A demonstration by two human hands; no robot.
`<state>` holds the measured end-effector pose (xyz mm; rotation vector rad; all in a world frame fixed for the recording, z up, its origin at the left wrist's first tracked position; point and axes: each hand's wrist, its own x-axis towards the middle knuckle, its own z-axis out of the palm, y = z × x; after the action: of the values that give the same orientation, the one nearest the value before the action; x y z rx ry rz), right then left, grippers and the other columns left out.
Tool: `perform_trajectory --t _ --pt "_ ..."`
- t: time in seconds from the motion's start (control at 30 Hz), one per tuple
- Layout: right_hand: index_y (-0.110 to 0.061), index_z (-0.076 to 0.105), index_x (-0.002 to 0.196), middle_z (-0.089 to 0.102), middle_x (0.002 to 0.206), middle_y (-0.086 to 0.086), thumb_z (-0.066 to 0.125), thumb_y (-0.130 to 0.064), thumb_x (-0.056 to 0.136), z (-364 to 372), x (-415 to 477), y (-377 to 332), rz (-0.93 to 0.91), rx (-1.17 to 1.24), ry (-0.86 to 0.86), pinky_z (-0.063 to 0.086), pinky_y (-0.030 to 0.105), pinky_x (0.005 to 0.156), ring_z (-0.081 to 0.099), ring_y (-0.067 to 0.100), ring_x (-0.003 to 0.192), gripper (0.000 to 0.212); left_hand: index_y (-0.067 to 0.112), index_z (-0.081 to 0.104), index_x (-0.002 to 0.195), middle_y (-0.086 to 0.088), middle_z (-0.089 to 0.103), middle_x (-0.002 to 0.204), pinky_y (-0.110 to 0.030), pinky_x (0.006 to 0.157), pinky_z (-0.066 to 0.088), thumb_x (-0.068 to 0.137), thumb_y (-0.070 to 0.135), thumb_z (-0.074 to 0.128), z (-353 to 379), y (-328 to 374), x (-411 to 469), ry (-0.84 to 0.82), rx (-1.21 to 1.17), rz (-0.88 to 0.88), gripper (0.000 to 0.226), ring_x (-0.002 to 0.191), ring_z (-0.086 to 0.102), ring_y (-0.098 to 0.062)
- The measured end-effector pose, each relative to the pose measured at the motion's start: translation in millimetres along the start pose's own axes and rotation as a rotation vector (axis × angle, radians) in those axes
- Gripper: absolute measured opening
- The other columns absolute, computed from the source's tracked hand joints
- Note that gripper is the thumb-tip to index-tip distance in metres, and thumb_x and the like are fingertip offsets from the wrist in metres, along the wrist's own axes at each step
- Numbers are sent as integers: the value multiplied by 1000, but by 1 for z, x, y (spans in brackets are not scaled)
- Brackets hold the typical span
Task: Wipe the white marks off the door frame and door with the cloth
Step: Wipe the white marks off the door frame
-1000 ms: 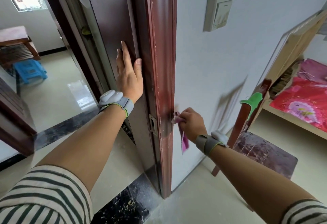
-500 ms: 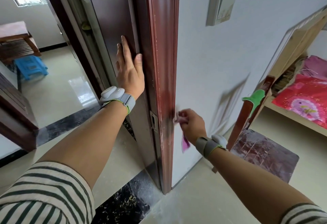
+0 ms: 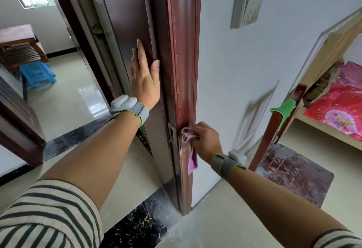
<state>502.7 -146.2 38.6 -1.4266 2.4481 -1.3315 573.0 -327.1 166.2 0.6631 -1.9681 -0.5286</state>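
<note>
1. The right hand (image 3: 205, 140) is gripping a bunched pink cloth (image 3: 187, 136), with its fingers curling round the wad. It is pressing the cloth against the front face of the reddish-brown door frame (image 3: 182, 52), just right of the metal strike plate (image 3: 171, 134).
2. One loose end of the cloth is hanging below that hand, beside the edge where the frame is meeting the white wall (image 3: 235, 71).
3. The left hand (image 3: 144, 79) is resting flat on the frame's dark inner face, higher up than the cloth. Its fingers are lying straight and together, its thumb is lying along the moulding, and it is holding nothing.
4. White marks (image 3: 173, 20) are showing as small flecks up the frame's front face, above the cloth.
5. The door (image 3: 94, 9) appears to be standing open beyond the left hand, though only a pale edge is showing.
6. A light switch (image 3: 247, 3) is sitting high on the wall.
</note>
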Motion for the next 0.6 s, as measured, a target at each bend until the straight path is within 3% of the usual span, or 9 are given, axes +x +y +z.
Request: perform_trajectory --t 0.1,0.2,0.27,0.37,0.43,0.53,0.6 --pt "-11 75 92 64 91 3 63 -10 76 -15 17 -20 -128 112 216 51 32 74 60 23 83 20 14 11 158 -16 20 161 -26 109 20 107 36 34 0 0 1 10 7 -8 60 148 23 -30" --pt "-11 76 88 66 94 3 57 -21 78 -8 28 -39 -253 95 255 50 28 75 60 24 86 24 14 11 158 -16 20 161 -30 112 22 107 36 33 -1 2 -2 4 5 -9 60 148 23 -30" --pt "-14 77 84 65 92 2 57 -27 78 6 22 -34 -267 47 232 48 26 72 59 23 84 24 14 10 159 -15 19 162 -25 108 20 107 36 34 -1 2 -2 2 -2 -8 60 148 23 -30" --pt "-19 78 85 65 90 0 56 -19 80 22 5 -8 -124 -59 -35 49 29 71 59 23 84 23 16 11 159 -13 19 162 -23 105 21 107 36 33 -2 5 -1 15 -11 -39 59 149 22 -27" --pt "-19 76 95 66 96 2 55 -8 82 26 -9 9 -18 -163 -245 50 35 76 60 26 91 27 16 11 159 -12 18 163 -21 104 21 108 36 33 -1 8 -3 6 -28 -54 59 149 21 -25" --pt "-16 66 116 68 105 5 55 -4 82 18 -22 26 176 -113 -212 50 36 87 62 26 98 37 16 12 159 -12 18 163 -18 100 19 108 36 33 0 8 -3 14 -36 -68 59 149 21 -24" --pt "-14 67 109 68 102 7 57 -5 81 7 -22 32 311 -86 -151 50 32 83 63 27 95 30 15 12 159 -12 18 163 -18 100 18 108 35 33 1 8 -3 23 -44 -82 59 149 21 -24"
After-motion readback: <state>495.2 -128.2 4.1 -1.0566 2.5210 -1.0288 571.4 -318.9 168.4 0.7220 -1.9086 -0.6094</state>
